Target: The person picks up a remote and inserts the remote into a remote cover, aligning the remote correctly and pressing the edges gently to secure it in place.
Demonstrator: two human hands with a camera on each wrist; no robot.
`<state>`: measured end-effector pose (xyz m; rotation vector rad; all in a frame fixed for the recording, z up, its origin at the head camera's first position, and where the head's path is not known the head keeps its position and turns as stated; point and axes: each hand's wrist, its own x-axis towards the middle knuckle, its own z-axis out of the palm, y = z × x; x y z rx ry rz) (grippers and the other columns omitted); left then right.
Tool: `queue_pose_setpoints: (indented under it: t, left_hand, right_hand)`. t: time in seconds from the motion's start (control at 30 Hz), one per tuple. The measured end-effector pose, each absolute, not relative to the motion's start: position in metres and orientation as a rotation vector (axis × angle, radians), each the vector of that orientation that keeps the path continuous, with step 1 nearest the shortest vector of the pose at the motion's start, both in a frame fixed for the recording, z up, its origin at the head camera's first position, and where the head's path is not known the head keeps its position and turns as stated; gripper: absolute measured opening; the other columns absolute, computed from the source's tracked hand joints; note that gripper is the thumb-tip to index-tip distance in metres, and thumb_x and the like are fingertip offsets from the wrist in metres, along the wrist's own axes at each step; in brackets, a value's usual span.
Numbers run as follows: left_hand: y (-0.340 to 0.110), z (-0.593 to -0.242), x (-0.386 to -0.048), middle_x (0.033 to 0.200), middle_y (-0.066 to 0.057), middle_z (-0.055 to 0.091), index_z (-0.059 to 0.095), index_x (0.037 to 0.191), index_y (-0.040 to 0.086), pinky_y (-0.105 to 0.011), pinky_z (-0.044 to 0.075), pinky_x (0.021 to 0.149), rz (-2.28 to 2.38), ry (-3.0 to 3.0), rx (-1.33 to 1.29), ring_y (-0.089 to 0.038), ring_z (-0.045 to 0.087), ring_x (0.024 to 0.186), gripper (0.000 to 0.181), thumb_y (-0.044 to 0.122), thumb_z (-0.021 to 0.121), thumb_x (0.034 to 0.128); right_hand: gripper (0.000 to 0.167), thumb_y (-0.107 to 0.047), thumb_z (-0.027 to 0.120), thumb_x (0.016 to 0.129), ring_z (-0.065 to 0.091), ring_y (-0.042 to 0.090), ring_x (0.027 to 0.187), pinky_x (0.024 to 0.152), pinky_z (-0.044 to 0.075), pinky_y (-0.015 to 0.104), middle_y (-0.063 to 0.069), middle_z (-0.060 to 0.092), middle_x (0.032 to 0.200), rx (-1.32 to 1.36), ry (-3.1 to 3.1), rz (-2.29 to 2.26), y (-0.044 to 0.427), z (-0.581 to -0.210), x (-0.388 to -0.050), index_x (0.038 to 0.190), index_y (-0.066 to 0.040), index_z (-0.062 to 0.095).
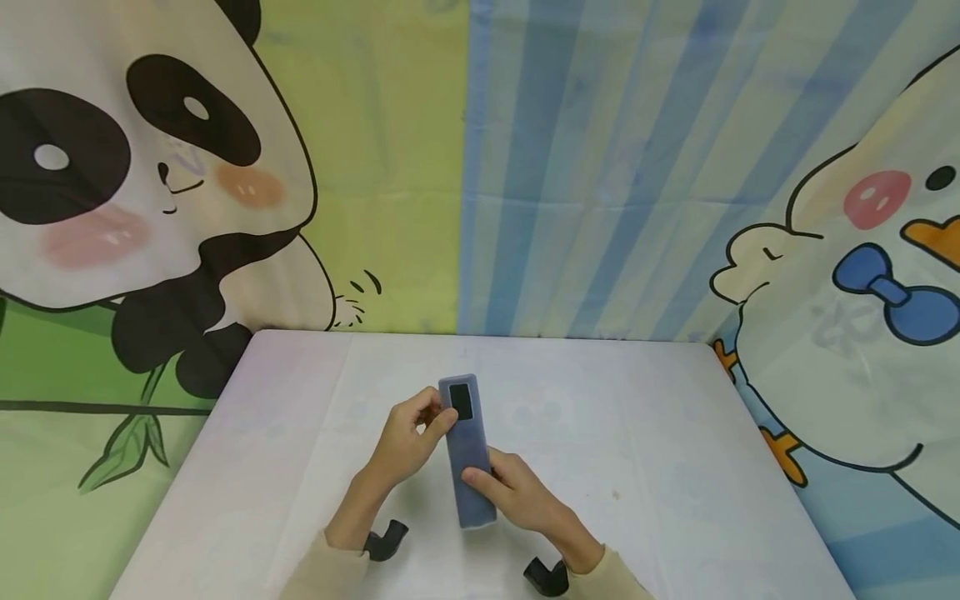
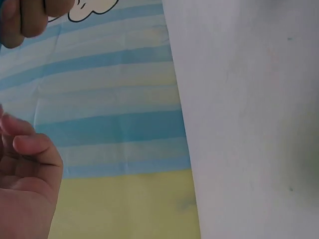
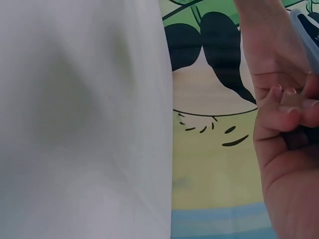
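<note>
A slim blue-grey oblong case (image 1: 471,454) with a dark rectangular window (image 1: 461,402) near its upper end is held up over the white table; its exact kind cannot be told. My right hand (image 1: 525,493) grips its lower half, thumb across the front and fingers behind. At the upper left edge, my left hand (image 1: 408,437) pinches it, with the thumb by the window and the fingers bent. In the left wrist view my left hand (image 2: 30,174) shows curled fingers, the case out of sight. A rim of the case (image 3: 305,37) appears beside both hands in the right wrist view.
The white table (image 1: 600,467) reaches back to a printed cloth backdrop (image 1: 600,167) with a panda and a duck. Black curved wrist mounts (image 1: 387,540) sit at both sleeve cuffs.
</note>
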<state>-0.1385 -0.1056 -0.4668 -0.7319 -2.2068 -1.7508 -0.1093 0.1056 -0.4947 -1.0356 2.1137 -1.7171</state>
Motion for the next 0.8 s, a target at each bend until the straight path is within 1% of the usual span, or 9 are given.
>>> queue_pose_setpoints:
  t: [0.07, 0.13, 0.2, 0.3, 0.37, 0.47, 0.53, 0.67, 0.8]
  left_hand:
    - [-0.103, -0.471, -0.135, 0.080, 0.006, 0.062, 0.065, 0.099, 0.013, -0.028, 0.047, 0.059, -1.796, -2.224, -0.734, -0.011, 0.057, 0.068, 0.003, 0.011, 0.064, 0.0982]
    - [-0.101, -0.481, -0.135, 0.088, 0.004, 0.066, 0.066, 0.110, 0.013, -0.030, 0.052, 0.066, -1.838, -2.238, -0.734, -0.014, 0.064, 0.075, 0.011, 0.015, 0.063, 0.0998]
    - [-0.099, -0.483, -0.131, 0.096, 0.003, 0.068, 0.065, 0.116, 0.010, -0.032, 0.054, 0.072, -1.873, -2.250, -0.722, -0.016, 0.067, 0.082, 0.015, 0.014, 0.061, 0.1015]
    - [-0.096, -0.486, -0.126, 0.097, 0.004, 0.066, 0.063, 0.116, 0.010, -0.032, 0.054, 0.070, -1.858, -2.298, -0.714, -0.015, 0.065, 0.081, 0.015, 0.016, 0.059, 0.1025]
    - [-0.093, -0.488, -0.123, 0.093, 0.005, 0.064, 0.062, 0.113, 0.012, -0.030, 0.051, 0.065, -1.833, -2.337, -0.727, -0.013, 0.060, 0.077, 0.012, 0.018, 0.060, 0.1025]
    - [-0.088, -0.490, -0.120, 0.086, 0.006, 0.059, 0.060, 0.108, 0.014, -0.028, 0.047, 0.061, -1.799, -2.387, -0.771, -0.012, 0.053, 0.072, 0.008, 0.019, 0.060, 0.1025]
    - [-0.085, -0.491, -0.118, 0.087, 0.005, 0.059, 0.059, 0.110, 0.014, -0.028, 0.047, 0.060, -1.802, -2.408, -0.794, -0.012, 0.053, 0.073, 0.009, 0.019, 0.059, 0.1031]
    - [-0.080, -0.491, -0.115, 0.093, 0.003, 0.060, 0.055, 0.119, 0.014, -0.029, 0.051, 0.064, -1.861, -2.449, -0.835, -0.013, 0.057, 0.076, 0.014, 0.019, 0.055, 0.1050]
    - [-0.082, -0.489, -0.114, 0.088, 0.000, 0.058, 0.056, 0.117, 0.013, -0.030, 0.052, 0.062, -1.943, -2.506, -0.875, -0.013, 0.058, 0.074, 0.014, 0.021, 0.052, 0.1062]
  right_hand:
    - [0.016, -0.011, 0.048, 0.107, 0.068, 0.012, 0.080, 0.069, 0.058, 0.034, 0.004, 0.068, 0.093, -1.038, 2.128, -1.698, 0.105, -0.497, -0.111, 0.116, -0.006, 0.060]
    - [0.018, -0.014, 0.048, 0.108, 0.068, 0.011, 0.083, 0.070, 0.057, 0.032, 0.003, 0.069, 0.096, -1.030, 2.164, -1.661, 0.106, -0.498, -0.113, 0.119, -0.008, 0.060]
    - [0.015, -0.014, 0.047, 0.108, 0.065, 0.008, 0.078, 0.067, 0.056, 0.029, 0.001, 0.067, 0.092, -1.027, 2.234, -1.629, 0.109, -0.500, -0.117, 0.116, -0.010, 0.059]
    - [0.013, -0.010, 0.047, 0.107, 0.059, 0.010, 0.070, 0.061, 0.052, 0.027, 0.005, 0.064, 0.088, -0.997, 2.367, -1.682, 0.114, -0.498, -0.124, 0.116, -0.011, 0.057]
    - [0.012, -0.003, 0.048, 0.106, 0.054, 0.017, 0.064, 0.055, 0.048, 0.028, 0.010, 0.061, 0.085, -0.972, 2.414, -1.785, 0.118, -0.495, -0.129, 0.113, -0.009, 0.056]
    - [0.020, 0.006, 0.050, 0.102, 0.053, 0.028, 0.064, 0.054, 0.048, 0.030, 0.016, 0.061, 0.089, -0.976, 2.380, -1.938, 0.123, -0.485, -0.136, 0.118, -0.004, 0.058]
    - [0.021, 0.012, 0.051, 0.099, 0.052, 0.032, 0.064, 0.054, 0.048, 0.033, 0.018, 0.060, 0.087, -1.028, 2.309, -1.995, 0.126, -0.478, -0.140, 0.114, 0.000, 0.061]
    - [0.018, 0.018, 0.052, 0.096, 0.052, 0.029, 0.062, 0.054, 0.049, 0.034, 0.022, 0.057, 0.080, -1.186, 2.143, -2.003, 0.134, -0.467, -0.144, 0.101, 0.004, 0.062]
    - [0.025, 0.020, 0.051, 0.094, 0.048, 0.021, 0.058, 0.052, 0.045, 0.027, 0.014, 0.054, 0.071, -1.296, 2.032, -1.933, 0.144, -0.465, -0.147, 0.093, -0.002, 0.062]
